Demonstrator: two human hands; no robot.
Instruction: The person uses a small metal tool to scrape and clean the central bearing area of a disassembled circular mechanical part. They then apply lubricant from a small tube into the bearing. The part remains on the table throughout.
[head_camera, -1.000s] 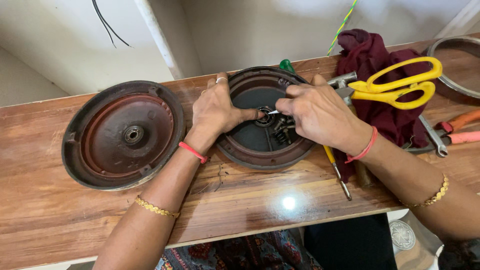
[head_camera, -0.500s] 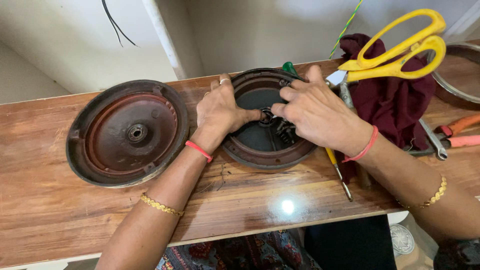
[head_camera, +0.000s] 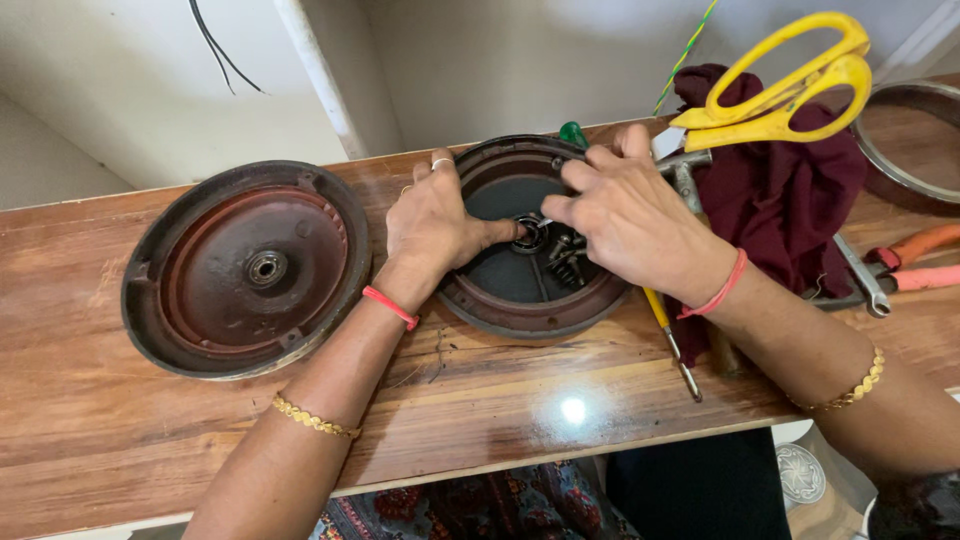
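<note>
Wooden bench (head_camera: 520, 400) set against a pale wall, viewed from above; I note both hands working inside one round metal cover (head_camera: 520, 290) lying open side up at the middle of the bench. My left hand (head_camera: 435, 225) rests over the cover's left rim, fingers curled, with the thumb pressed in against the small bearing (head_camera: 530, 233) at the cover's centre. My right hand (head_camera: 630, 220) comes over the right rim, fingers bent narrow, forefinger and thumb pinching toward the same bearing; I cannot tell whether it actually grips anything. Small dark metal parts (head_camera: 565, 262) lie in the cover just beside the bearing. A yellow-handled screwdriver (head_camera: 672, 335) lies under the right wrist, tip pointing toward the near edge. A green knob (head_camera: 573, 133) shows just behind the cover's far rim. Well to the left, apart from the hands, a second round cover (head_camera: 245, 270) with a reddish inside lies open side up. To the right sits a maroon cloth (head_camera: 790, 200) with yellow scissors (head_camera: 780, 85) on top, a metal spanner (head_camera: 860, 275) and orange-handled pliers (head_camera: 925, 258) beside it, and a metal ring (head_camera: 900, 160) at the far corner.
</note>
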